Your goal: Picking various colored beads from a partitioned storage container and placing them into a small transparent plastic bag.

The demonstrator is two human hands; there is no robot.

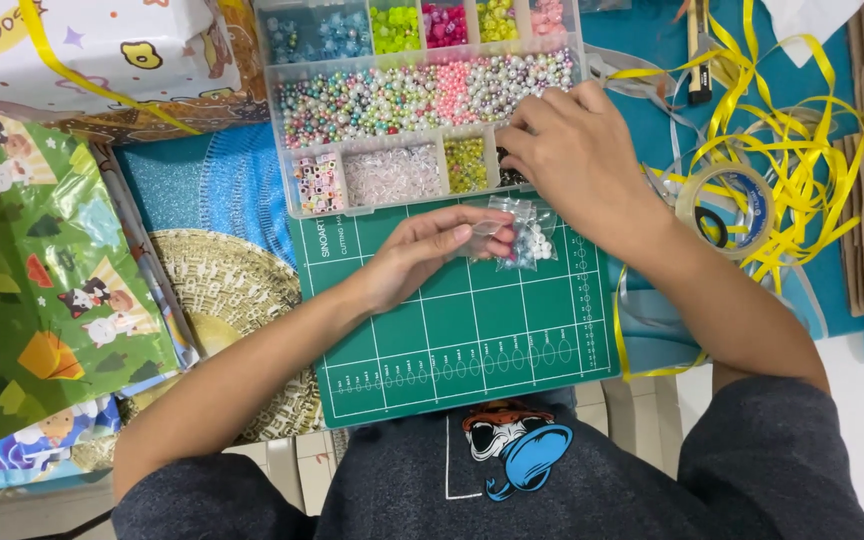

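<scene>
Left hand (422,252) palm-up over the green cutting mat (472,340), fingers loosely curled, thumb and fingertips pinching the edge of a small clear plastic bag (522,235) with a few pale beads in it. Bag sits just past the left fingertips, resting on the mat, directly below the right hand.

Right hand (577,160) knuckles-up, fingers bent down into the lower-right compartment of the clear bead organizer box (422,100). Fingertips hidden by the hand itself, so can't tell if they have hold of a bead.

Box is just above the left hand, touching the mat's top edge. Long middle compartment is full of pastel pearl beads (412,98).

Right of the right wrist: clear tape roll (727,205) tangled in loose yellow ribbon (802,150). Well left of the left forearm: green patterned wrapping paper (42,280).
</scene>
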